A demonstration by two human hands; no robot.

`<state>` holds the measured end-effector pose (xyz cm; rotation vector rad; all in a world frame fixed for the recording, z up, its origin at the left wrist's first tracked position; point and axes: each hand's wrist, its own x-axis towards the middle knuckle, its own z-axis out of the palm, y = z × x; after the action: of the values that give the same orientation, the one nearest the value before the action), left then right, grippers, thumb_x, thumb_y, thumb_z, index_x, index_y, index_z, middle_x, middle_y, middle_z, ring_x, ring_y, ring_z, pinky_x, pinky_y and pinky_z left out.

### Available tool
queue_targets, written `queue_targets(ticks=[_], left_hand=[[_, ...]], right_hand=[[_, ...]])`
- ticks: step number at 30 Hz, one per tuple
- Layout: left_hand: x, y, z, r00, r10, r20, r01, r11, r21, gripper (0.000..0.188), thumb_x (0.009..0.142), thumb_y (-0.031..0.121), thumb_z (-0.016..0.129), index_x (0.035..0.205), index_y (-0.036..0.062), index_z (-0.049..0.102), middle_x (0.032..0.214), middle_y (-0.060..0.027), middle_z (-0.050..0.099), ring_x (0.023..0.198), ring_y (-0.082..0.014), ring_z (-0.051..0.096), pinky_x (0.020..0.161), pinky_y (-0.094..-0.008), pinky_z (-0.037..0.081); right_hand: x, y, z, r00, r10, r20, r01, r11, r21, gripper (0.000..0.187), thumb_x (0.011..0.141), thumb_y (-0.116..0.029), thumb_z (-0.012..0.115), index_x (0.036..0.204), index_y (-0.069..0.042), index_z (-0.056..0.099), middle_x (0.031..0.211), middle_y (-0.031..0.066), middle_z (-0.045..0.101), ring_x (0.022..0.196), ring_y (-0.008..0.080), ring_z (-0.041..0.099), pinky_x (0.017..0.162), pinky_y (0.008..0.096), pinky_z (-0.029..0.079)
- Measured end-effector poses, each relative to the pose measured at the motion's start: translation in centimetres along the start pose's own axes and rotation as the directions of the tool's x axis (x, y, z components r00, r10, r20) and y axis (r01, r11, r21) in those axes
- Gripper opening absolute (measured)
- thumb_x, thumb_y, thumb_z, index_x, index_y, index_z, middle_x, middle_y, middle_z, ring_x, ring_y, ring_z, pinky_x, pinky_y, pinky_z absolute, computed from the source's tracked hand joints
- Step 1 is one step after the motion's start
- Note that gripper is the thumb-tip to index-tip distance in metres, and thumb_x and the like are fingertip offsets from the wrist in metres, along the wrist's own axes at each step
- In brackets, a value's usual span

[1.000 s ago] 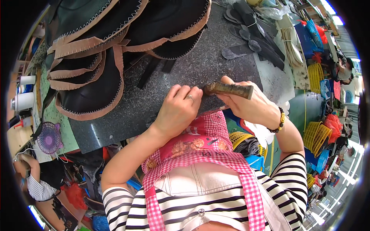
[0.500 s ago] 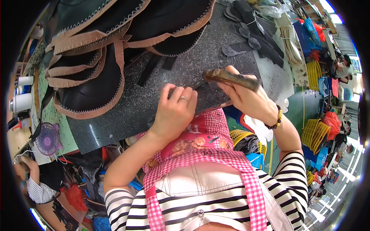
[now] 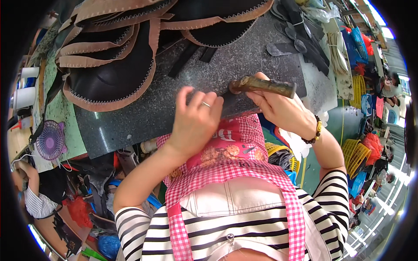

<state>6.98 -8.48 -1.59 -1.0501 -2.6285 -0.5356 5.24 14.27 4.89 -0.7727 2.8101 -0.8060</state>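
Note:
My left hand (image 3: 193,115), a ring on one finger, is closed at the near edge of the dark stone slab (image 3: 139,115). Its curled fingers rest against a black strip (image 3: 238,105), and the thumb is hidden. In my right hand (image 3: 278,106) is a worn brown tool (image 3: 265,85) with a rounded end, perhaps a hammer. That end sits over the strip between my hands. To the left and far side, several black leather pieces (image 3: 111,80) lie stacked, with tan edging and light zigzag stitching. Two short black strips (image 3: 183,61) lie beside the stack.
Dark cut pieces (image 3: 300,43) and a tied pale bundle (image 3: 337,52) lie at the far right. A small purple fan (image 3: 51,140) stands at the left. Yellow baskets (image 3: 356,154) stand on the green floor to the right. Another person's arm (image 3: 32,178) shows at the lower left.
The slab and leather pieces appear higher and farther right in the picture, as the view has shifted. The brown tool stays in my right hand, and both hands remain close together.

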Motion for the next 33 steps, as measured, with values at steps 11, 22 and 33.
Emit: queue_targets(ticks=[11, 22, 33], left_hand=[[-1.6, 0.1, -0.5, 0.999, -0.042, -0.030, 0.042, 0.999, 0.007, 0.018, 0.082, 0.009, 0.069, 0.100, 0.0068, 0.069, 0.097, -0.0023, 0.063, 0.091, -0.0191, 0.061, 0.096, -0.0445, 0.040], [-1.9, -2.5, 0.1, 0.997, -0.074, -0.016, 0.060, 0.897, -0.438, 0.012, 0.082, -0.002, 0.066, 0.093, 0.0014, 0.061, 0.096, -0.0131, 0.060, 0.087, -0.0330, 0.061, 0.073, -0.0419, 0.052], [0.8, -0.7, 0.9, 1.000, 0.021, -0.005, -0.022, 0.985, -0.173, 0.016, 0.084, 0.009, 0.069, 0.098, 0.0050, 0.065, 0.096, -0.0066, 0.062, 0.089, -0.0240, 0.060, 0.082, -0.0377, 0.045]], right_hand=[[0.6, -2.8, 0.4, 0.984, -0.006, 0.176, -0.001, 0.999, 0.038, 0.024, 0.089, -0.005, 0.060, 0.113, -0.005, 0.066, 0.085, 0.0143, 0.063, 0.066, 0.0355, 0.065, 0.055, 0.0407, 0.052], [0.7, -1.6, 1.6, 0.995, -0.031, 0.091, 0.029, 0.999, 0.025, 0.020, 0.091, -0.010, 0.063, 0.110, -0.005, 0.059, 0.080, 0.0169, 0.060, 0.066, 0.0378, 0.063, 0.055, 0.0432, 0.051], [-0.4, 1.6, -1.1, 1.000, -0.011, 0.013, 0.011, 0.999, -0.035, 0.014, 0.093, -0.009, 0.064, 0.103, -0.002, 0.057, 0.081, 0.0201, 0.061, 0.067, 0.0406, 0.061, 0.057, 0.0444, 0.048]])
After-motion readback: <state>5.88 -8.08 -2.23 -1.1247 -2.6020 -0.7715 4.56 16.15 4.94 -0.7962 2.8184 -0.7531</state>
